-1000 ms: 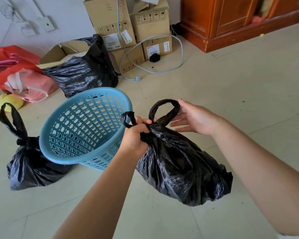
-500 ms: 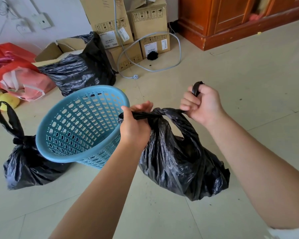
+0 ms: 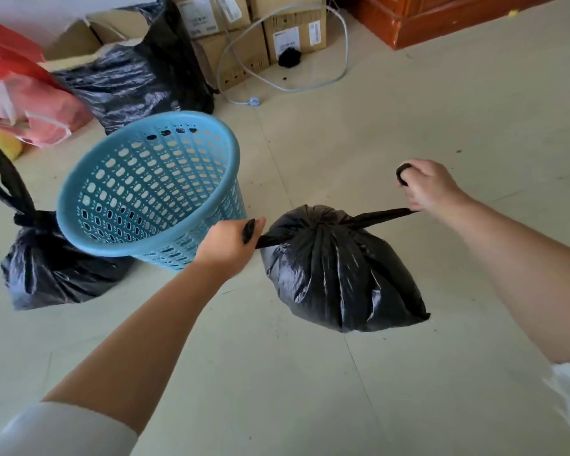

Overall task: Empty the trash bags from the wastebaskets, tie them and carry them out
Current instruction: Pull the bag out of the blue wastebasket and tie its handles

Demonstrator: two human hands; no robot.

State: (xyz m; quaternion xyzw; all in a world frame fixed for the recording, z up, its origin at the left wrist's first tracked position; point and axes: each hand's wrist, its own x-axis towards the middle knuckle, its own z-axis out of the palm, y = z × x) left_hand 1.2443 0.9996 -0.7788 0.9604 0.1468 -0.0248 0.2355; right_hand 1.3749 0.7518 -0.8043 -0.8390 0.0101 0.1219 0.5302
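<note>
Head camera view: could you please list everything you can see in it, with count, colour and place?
Trash bag being tied: one, black, centre, its two handles pulled apart.
Tied trash bag: one, black, on the floor at far left.
Wastebasket: one, light blue, perforated, tilted, between the two bags.
Large black bag: one, behind the wastebasket, against the boxes.
Cardboard boxes: several, brown, top centre.
Cable: one, grey, looped on the floor before the boxes.
Red and pink bags: a pile, upper left.
Yellow thing: one, far left, partly hidden.
Wooden cabinet: one, reddish brown, top right.
Left hand: closed on one handle.
Right hand: closed on the other handle.
</note>
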